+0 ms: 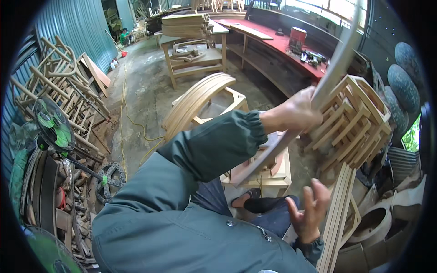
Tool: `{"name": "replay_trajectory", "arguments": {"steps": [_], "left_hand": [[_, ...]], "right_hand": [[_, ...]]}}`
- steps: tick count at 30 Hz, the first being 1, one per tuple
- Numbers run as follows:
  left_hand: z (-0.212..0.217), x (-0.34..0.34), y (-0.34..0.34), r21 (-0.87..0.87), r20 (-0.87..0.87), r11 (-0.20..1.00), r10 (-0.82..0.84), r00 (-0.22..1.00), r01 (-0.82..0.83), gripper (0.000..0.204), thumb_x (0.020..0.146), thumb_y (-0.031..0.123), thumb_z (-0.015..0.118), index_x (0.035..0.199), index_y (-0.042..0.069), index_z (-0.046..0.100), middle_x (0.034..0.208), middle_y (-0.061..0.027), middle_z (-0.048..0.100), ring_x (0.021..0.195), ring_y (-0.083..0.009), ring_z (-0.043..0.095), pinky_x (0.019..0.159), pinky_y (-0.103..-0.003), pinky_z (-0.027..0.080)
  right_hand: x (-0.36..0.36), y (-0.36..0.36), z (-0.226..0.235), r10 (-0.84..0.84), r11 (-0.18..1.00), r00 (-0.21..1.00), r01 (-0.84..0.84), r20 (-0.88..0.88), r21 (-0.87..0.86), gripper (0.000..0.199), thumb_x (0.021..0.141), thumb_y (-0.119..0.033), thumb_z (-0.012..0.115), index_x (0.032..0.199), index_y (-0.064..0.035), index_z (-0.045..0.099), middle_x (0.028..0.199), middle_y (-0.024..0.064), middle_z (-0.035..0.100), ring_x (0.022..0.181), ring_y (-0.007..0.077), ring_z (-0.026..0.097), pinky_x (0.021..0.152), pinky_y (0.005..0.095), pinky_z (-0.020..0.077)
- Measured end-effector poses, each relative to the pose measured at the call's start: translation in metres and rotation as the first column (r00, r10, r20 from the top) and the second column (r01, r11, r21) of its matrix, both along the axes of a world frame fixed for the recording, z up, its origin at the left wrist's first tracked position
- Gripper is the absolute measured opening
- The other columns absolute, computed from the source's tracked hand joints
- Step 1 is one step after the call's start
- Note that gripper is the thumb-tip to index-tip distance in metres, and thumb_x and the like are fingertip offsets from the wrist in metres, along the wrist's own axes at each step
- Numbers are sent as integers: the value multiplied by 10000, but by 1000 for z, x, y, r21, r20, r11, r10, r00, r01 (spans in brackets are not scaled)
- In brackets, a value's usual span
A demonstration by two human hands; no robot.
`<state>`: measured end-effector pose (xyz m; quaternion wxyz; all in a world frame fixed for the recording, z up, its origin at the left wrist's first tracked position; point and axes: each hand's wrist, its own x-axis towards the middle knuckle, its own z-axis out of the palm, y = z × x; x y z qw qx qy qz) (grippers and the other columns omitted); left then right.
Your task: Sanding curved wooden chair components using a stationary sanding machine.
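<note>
My left hand [293,111], at the end of an arm stretched across my body, is closed round a long curved wooden strip [337,66]. The strip slants from the upper right down to a low wooden stand [268,183] in front of me and is smeared by motion. Lower down, my right hand [312,211] is raised with its fingers apart and nothing in it. Ahead, several curved wooden strips [198,101] lie stacked on a wooden frame [236,98].
Stacked wooden frames [350,120] stand at the right, with long straight slats [337,214] nearer me. A red-topped bench [282,41] carries a red can [297,37] and tools. Chair frames [63,68] and a green fan [52,123] line the left; a yellow cord [123,113] crosses the floor.
</note>
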<state>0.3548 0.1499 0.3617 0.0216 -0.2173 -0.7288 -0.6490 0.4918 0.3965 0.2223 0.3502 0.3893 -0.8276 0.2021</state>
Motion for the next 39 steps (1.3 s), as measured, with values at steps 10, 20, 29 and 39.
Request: {"name": "replay_trajectory", "arguments": {"steps": [10, 20, 29, 39], "left_hand": [[-161, 18, -32, -821, -354, 569, -439, 826, -49, 292, 634, 159, 756, 905, 95, 667, 786, -108, 709, 803, -355, 735, 693, -492, 564], [-200, -19, 20, -779, -466, 622, -658, 592, 79, 221, 708, 294, 761, 876, 177, 677, 843, -18, 687, 913, -285, 701, 813, -447, 530], [-231, -2, 30, -605, -649, 792, -434, 625, -78, 425, 714, 515, 826, 961, 187, 718, 931, 13, 640, 1106, -220, 608, 1229, -554, 265], [-299, -88, -49, -611, -474, 723, -8, 880, -322, 918, 928, 834, 470, 1503, 120, 530, 1610, -222, 377, 1587, -382, 200, 1288, -625, 56]], "right_hand": [[8, 162, -23, -467, 829, 869, 365, 165, 423, 683, 832, -205, 811, 1450, -39, 571, 1437, 257, 567, 1365, 460, 516, 1128, 570, 417], [169, 151, -123, -220, 894, 536, 446, 815, -52, 450, 858, 3, 712, 1301, -48, 655, 1158, 229, 730, 1079, 420, 715, 925, 450, 561], [191, 140, -129, -375, 861, 522, 502, 767, 80, 494, 873, -35, 744, 1348, -66, 611, 1140, 239, 725, 1031, 442, 725, 882, 450, 575], [37, 33, -133, -493, 845, 401, 430, 772, 317, 488, 943, -131, 701, 1408, -156, 556, 1078, 270, 706, 1004, 496, 699, 817, 506, 570]]}}
